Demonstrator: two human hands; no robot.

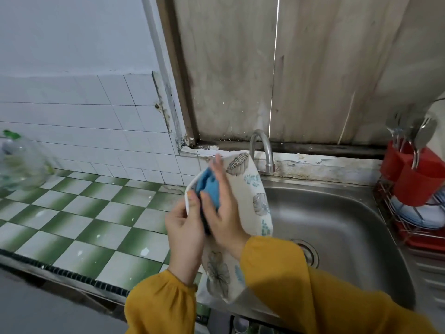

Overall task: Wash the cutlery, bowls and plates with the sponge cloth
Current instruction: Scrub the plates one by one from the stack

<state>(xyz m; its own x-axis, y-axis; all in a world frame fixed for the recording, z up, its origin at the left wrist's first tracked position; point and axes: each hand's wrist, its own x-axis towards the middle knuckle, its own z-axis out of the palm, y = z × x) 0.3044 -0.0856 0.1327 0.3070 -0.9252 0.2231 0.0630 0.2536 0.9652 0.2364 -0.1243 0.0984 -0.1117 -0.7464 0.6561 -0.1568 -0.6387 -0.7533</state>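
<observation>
I hold a white plate with a grey and blue leaf pattern point(250, 189) on edge over the left rim of the steel sink point(337, 213). My left hand point(184, 227) grips the plate's left edge, thumb on its face. My right hand point(222, 213) lies flat with straight fingers on a blue sponge cloth point(207, 183), pressing it against the plate's face. Both sleeves are mustard yellow.
A curved tap point(263, 150) stands behind the plate. At the right, a red cutlery holder point(414, 174) with spoons stands over a wire rack holding plates point(419, 215). Green and white checked tiles point(84, 213) cover the counter at left, with a clear plastic bottle point(19, 162) at its far end.
</observation>
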